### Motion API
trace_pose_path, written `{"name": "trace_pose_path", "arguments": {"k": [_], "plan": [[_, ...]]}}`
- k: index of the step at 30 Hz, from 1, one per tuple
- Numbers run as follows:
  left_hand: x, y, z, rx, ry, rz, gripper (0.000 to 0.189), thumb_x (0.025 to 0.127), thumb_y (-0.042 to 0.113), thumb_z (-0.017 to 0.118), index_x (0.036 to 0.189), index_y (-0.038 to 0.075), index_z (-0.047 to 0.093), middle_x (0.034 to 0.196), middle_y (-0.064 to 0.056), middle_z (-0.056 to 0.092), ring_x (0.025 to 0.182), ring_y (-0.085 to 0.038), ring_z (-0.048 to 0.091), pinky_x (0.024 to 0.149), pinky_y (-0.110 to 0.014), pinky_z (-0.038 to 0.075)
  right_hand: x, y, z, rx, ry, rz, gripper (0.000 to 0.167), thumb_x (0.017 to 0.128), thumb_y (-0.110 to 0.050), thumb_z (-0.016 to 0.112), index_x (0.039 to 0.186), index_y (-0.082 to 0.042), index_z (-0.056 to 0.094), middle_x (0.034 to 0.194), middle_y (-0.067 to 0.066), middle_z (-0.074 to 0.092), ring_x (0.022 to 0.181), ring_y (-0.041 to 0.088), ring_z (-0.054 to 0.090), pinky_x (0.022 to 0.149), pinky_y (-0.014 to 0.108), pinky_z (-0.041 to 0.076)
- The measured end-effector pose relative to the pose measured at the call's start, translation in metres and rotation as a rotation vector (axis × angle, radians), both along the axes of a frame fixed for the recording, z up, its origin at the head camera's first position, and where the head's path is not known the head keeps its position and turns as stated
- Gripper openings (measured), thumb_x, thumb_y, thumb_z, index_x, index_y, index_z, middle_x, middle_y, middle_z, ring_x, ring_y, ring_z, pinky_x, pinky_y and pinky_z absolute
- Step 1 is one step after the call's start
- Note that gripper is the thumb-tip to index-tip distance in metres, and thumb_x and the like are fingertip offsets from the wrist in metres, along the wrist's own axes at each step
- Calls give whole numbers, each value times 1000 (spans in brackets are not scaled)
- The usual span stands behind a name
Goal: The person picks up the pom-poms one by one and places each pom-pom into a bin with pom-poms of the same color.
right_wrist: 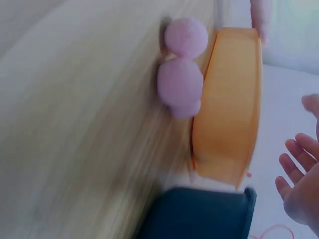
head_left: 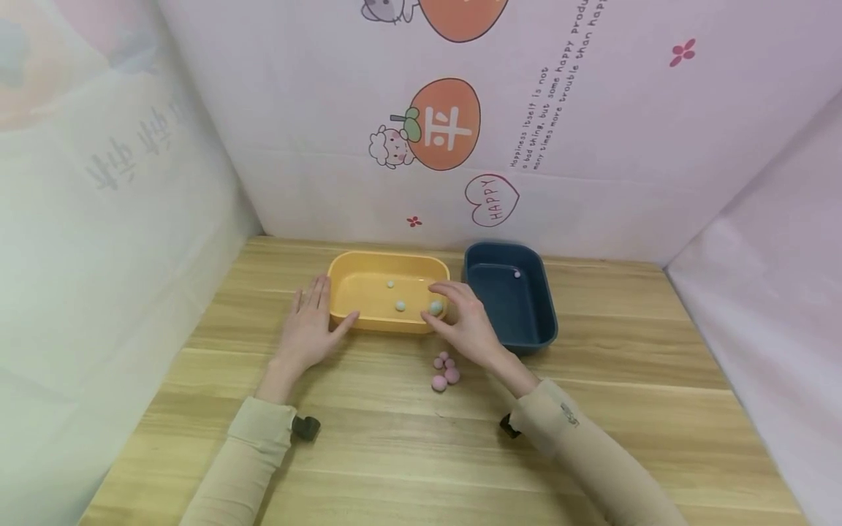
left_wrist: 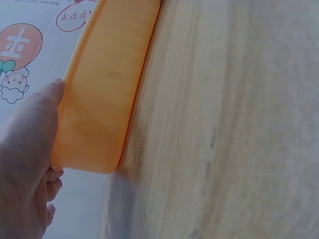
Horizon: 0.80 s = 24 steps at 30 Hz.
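My left hand [head_left: 305,329] rests against the left end of a yellow tray [head_left: 388,323], fingers straight along its outside and thumb on the front rim. Over the tray's right end, my right hand [head_left: 468,321] has thumb and fingers spread apart. A pale green ball [head_left: 436,307] shows in the gap between them, in or over the tray. Two smaller pale green balls [head_left: 400,306] lie on the tray's floor. In the right wrist view the right hand [right_wrist: 304,169] shows nothing between its thumb and fingers.
Several pink balls [head_left: 439,383] of different sizes cluster on the wooden table [head_left: 395,453] in front of the tray. A dark blue tray [head_left: 506,314] stands to the right, with one small pale ball [head_left: 517,275] inside. Printed cloth [head_left: 316,146] rises behind the table.
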State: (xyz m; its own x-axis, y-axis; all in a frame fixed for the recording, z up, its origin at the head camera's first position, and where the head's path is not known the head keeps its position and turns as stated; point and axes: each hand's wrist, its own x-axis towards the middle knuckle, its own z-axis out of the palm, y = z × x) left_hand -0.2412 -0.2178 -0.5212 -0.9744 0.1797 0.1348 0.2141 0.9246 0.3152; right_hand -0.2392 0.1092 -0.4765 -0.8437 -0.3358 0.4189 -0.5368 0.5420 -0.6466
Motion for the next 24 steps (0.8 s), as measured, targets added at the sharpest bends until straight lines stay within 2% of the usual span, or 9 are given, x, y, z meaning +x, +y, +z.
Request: {"name": "trace_pose_path", "arguments": {"k": [6, 10, 17, 24], "plan": [[1, 2, 0, 3, -1, -3, 106, 110, 73, 37, 173, -6, 7, 183, -27, 12, 172, -45, 15, 141, -64, 9, 8, 37, 0, 144, -19, 12, 73, 100, -28, 82, 162, -4, 51, 169, 19, 48, 161, 40, 41, 133, 65, 34], [3, 2, 1, 17, -2, -3, 106, 110, 73, 39, 173, -6, 8, 183, -27, 12, 172, -44, 15, 141, -64, 9, 8, 60, -5, 242, -30, -1, 82, 104, -33, 75, 171, -6, 36, 178, 19, 35, 169, 41, 27, 137, 67, 23], [4, 1, 3, 24, -14, -5, 105, 111, 71, 39, 173, -7, 7, 182, -29, 12, 172, -46, 14, 140, -66, 8, 8, 96, -17, 408, -19, -47, 91, 106, -48, 66, 175, -5, 24, 182, 21, 26, 172, 43, 17, 139, 67, 16], [1, 1, 3, 14, -9, -5, 106, 110, 73, 38, 173, -6, 7, 183, -28, 12, 172, -45, 13, 141, -65, 8, 5, 132, -23, 483, -79, -130, 97, 107, -55, 61, 175, -2, 17, 184, 23, 15, 173, 43, 7, 140, 67, 11]]}}
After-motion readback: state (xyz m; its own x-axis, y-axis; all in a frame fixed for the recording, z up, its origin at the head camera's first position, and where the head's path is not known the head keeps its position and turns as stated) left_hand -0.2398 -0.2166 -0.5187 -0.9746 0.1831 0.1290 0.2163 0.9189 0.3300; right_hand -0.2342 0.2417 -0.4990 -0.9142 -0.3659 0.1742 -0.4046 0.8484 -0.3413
